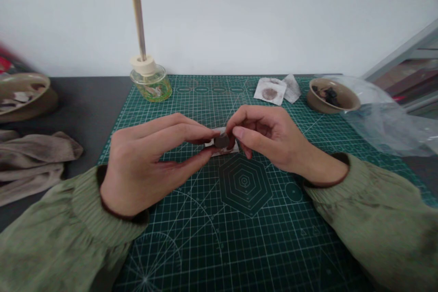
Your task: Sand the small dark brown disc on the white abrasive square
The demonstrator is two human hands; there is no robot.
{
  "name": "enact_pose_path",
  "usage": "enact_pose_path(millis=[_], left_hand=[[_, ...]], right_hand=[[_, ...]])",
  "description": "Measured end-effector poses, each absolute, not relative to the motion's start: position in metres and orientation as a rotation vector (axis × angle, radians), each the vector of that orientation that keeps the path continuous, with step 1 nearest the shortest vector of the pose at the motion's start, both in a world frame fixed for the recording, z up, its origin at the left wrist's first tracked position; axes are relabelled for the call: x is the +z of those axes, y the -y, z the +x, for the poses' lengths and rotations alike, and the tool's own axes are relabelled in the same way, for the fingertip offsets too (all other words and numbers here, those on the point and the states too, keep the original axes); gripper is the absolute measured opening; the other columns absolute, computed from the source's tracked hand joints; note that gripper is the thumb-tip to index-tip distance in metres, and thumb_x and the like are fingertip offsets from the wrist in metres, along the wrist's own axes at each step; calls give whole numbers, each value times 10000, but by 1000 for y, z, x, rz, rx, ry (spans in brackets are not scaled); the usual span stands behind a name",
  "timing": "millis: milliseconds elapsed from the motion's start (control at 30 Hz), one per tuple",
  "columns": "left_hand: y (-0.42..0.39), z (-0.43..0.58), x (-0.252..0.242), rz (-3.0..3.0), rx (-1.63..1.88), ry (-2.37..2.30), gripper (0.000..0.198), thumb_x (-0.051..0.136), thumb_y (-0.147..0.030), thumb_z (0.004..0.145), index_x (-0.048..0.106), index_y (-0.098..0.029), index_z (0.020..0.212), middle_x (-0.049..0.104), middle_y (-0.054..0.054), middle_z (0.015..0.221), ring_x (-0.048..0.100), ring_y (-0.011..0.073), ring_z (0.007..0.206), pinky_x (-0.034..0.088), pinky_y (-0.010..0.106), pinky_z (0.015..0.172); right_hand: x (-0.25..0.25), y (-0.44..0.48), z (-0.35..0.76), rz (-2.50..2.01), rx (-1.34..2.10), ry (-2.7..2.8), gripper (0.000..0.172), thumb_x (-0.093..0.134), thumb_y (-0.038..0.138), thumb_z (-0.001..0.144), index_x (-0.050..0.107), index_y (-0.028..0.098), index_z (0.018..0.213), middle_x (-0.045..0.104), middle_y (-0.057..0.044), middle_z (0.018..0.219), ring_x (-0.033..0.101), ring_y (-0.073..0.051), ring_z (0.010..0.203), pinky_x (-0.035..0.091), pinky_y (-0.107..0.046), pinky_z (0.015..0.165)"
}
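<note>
I find the dark disc (221,140) around mid-width of the tabletop (82,100), over the cutting mat (246,255) and well in from the far edge. The left hand (137,159) has it pinched between thumb and fingertips at its left side, the spread narrow. The right hand (273,134) is nearly closed, thumb and forefinger together at the disc's right rim; whether they grip it or merely brush it, I cannot tell. A white packet (232,149) with a brown patch shows behind and below the disc; whether it lies on the mat or is held clear, I cannot determine.

Handling assessment: I would let the left pinch bear the disc and reserve the right fingertips for light work at the rim, since the piece is thin to hold and, I judge, could slip under a hard squeeze. I advise staying low, above the packet. Clearance is adequate: two other packets (270,93) lie toward the far edge, a bowl (325,106) towards the far right corner, and the scent jar (150,84) near the far edge, left of centre.
</note>
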State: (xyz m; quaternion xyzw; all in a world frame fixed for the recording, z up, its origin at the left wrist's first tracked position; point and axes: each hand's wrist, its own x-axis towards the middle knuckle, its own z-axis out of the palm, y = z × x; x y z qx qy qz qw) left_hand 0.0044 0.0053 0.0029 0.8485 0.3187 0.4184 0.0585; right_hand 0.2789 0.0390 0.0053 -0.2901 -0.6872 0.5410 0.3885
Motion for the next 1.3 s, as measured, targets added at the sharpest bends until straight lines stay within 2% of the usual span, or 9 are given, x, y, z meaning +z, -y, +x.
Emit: enact_pose_path(millis=[267,567,967,1233,1300], left_hand=[[-6,3,3,2574,1273,-960,121,911,-232,1218,859,-328,1271,967,-29,1178,925,177,936,796,345,839],[-6,3,4,2576,1262,-961,158,896,-227,1227,852,-358,1304,967,-35,1191,928,189,943,814,379,830],[-5,3,3,2561,1264,-953,129,906,-232,1215,871,-335,1286,970,-52,1178,923,150,951,778,297,864],[-3,3,5,2521,1221,-1001,84,882,-286,1231,868,-356,1275,966,-64,1173,931,167,959,771,303,897],[-4,4,3,2502,1209,-1029,54,877,-318,1231,877,-366,1257,967,-67,1165,937,176,958,766,299,905]], right_hand=[[2,-40,282,-736,1291,1843,276,1090,354,1022,879,177,1048,896,-29,860,672,-122,617,500,-237,546],[1,-40,284,-739,1285,1860,296,1105,349,1019,889,161,1095,881,-36,861,703,-135,656,507,-250,581],[3,-40,281,-731,1302,1859,287,1084,339,1028,853,172,1067,867,-7,820,657,-113,611,494,-232,560],[1,-39,282,-730,1315,1844,239,1032,319,1064,848,175,1114,883,-15,863,670,-116,621,507,-241,551],[0,-38,282,-737,1293,1812,251,1030,297,1049,844,178,1170,893,-17,942,679,-111,627,498,-243,537]])
